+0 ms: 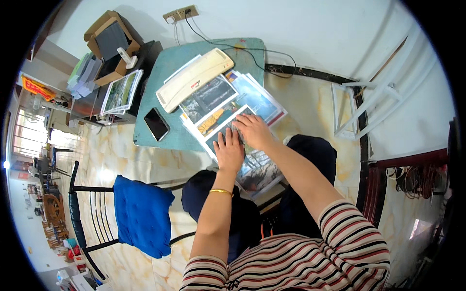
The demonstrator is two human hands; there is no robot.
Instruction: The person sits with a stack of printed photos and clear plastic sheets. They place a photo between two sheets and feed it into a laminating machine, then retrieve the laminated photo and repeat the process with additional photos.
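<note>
Both of my hands lie flat on glossy photo sheets at the near edge of a green table (182, 139). My left hand (229, 153) has its fingers spread over a picture sheet (259, 173) that hangs past the table edge above my lap. Slightly farther and to the right, my right hand (255, 132) rests palm down on the same sheet, also open. Beyond them a long cream laminator (195, 81) stands at a slant, with a dark grey picture (211, 97) right against its near side. More printed sheets (259, 102) fan out to the right.
A black smartphone (156, 124) lies on the table's left. A black cord (286, 59) runs from the wall socket (180, 13). At left are a chair with a blue cushion (143, 216), an open cardboard box (112, 76) and a photo stack (121, 92). A white frame (345, 135) stands right.
</note>
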